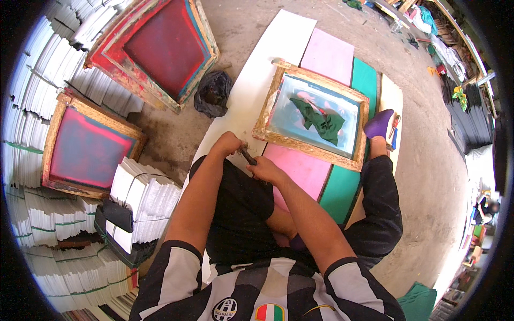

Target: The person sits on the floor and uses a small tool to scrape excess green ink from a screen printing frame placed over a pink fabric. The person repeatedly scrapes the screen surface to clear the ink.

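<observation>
Both of my hands are in front of my lap, at the left edge of the coloured sheets. My right hand [266,170] is closed round one end of a short, dark, stick-like tool [248,156] whose kind I cannot make out. My left hand [229,144] is closed at the tool's other end, its fingertips partly hidden. Beyond them lies a wooden-framed printing screen [308,144] with pale blue mesh. A crumpled dark green cloth [324,124] rests inside this frame. Neither hand touches the frame.
White, pink [297,166] and green sheets lie under the screen. By my purple-covered foot [378,124] is a hand tool with orange and blue handles [394,132]. Two more screens [88,144] lean at the left, near a black bag [212,93] and bundled white stacks [152,208].
</observation>
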`<move>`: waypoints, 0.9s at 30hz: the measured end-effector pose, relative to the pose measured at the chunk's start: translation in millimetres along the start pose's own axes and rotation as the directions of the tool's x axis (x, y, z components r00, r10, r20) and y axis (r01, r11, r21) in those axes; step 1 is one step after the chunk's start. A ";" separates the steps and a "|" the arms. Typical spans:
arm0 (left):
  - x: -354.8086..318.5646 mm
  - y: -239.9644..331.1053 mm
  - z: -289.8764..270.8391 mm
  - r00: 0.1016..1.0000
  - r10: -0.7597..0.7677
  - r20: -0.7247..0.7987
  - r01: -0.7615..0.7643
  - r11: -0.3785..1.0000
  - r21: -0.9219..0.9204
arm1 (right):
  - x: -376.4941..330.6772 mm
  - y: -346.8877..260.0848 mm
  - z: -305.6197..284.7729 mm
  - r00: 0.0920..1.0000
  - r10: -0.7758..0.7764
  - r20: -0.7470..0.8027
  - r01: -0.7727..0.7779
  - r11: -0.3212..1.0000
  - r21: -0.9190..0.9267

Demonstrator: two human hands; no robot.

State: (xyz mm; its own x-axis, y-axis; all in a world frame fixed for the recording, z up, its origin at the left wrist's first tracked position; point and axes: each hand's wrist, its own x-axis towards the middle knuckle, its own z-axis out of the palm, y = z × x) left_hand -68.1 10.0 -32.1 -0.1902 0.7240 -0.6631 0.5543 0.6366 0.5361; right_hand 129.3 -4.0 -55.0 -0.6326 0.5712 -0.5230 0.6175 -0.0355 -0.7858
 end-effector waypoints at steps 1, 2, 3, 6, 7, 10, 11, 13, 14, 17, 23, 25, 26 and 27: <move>12.3 -13.0 4.8 0.994 0.020 -0.112 -0.010 0.995 0.095 | 3.2 5.2 2.6 1.000 0.004 0.000 -0.004 1.000 0.024; 27.0 -33.0 10.5 0.974 0.049 -0.223 -0.007 0.982 0.188 | 6.3 8.4 5.7 1.000 0.004 0.003 -0.005 0.999 0.048; 34.8 -42.4 16.2 0.943 0.092 -0.320 0.001 0.960 0.279 | 7.6 19.8 6.9 1.000 0.016 -0.021 -0.014 0.995 0.095; -1.5 3.8 23.3 0.939 0.049 -0.340 0.066 0.945 0.321 | -9.8 55.7 -13.7 0.986 0.101 -0.136 -0.073 0.978 0.195; -6.0 6.7 21.9 0.940 0.061 -0.334 0.062 0.936 0.346 | -16.2 60.1 -21.4 0.980 0.122 -0.157 -0.090 0.976 0.198; -12.9 20.0 24.0 0.941 0.132 -0.312 0.004 0.917 0.398 | -44.8 67.4 -52.0 0.953 0.204 -0.222 -0.167 0.970 0.175; -18.8 25.4 24.6 0.935 0.168 -0.313 -0.032 0.916 0.399 | -55.5 64.8 -62.0 0.943 0.232 -0.240 -0.197 0.967 0.161; -22.5 29.9 28.4 0.925 0.224 -0.308 -0.085 0.910 0.405 | -70.7 63.6 -77.0 0.921 0.275 -0.277 -0.251 0.960 0.122; -23.1 31.1 30.7 0.922 0.242 -0.303 -0.103 0.906 0.410 | -75.7 65.7 -83.3 0.910 0.289 -0.296 -0.271 0.957 0.099; -21.0 34.8 33.2 0.925 0.252 -0.284 -0.120 0.904 0.411 | -78.4 77.1 -87.4 0.897 0.291 -0.333 -0.284 0.956 0.070; -16.0 30.2 33.1 0.934 0.240 -0.264 -0.125 0.913 0.388 | -69.3 81.1 -79.1 0.882 0.317 -0.349 -0.265 0.945 0.189; -17.2 31.0 33.2 0.936 0.238 -0.258 -0.127 0.915 0.384 | -63.6 83.2 -76.1 0.875 0.338 -0.347 -0.279 0.937 0.210; -18.7 31.8 32.8 0.937 0.237 -0.255 -0.128 0.915 0.382 | -61.9 81.5 -74.9 0.868 0.355 -0.348 -0.295 0.931 0.214; -19.4 32.5 32.5 0.938 0.237 -0.252 -0.129 0.916 0.380 | -58.8 79.1 -73.4 0.852 0.383 -0.357 -0.329 0.922 0.205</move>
State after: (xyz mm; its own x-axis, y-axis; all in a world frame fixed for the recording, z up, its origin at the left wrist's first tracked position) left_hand -20.1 8.0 -18.8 -0.2513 0.8971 -0.3635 0.8403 0.3886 0.3780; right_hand 249.7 19.8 -62.2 -0.1353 0.7657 -0.6288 0.6812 -0.3890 -0.6202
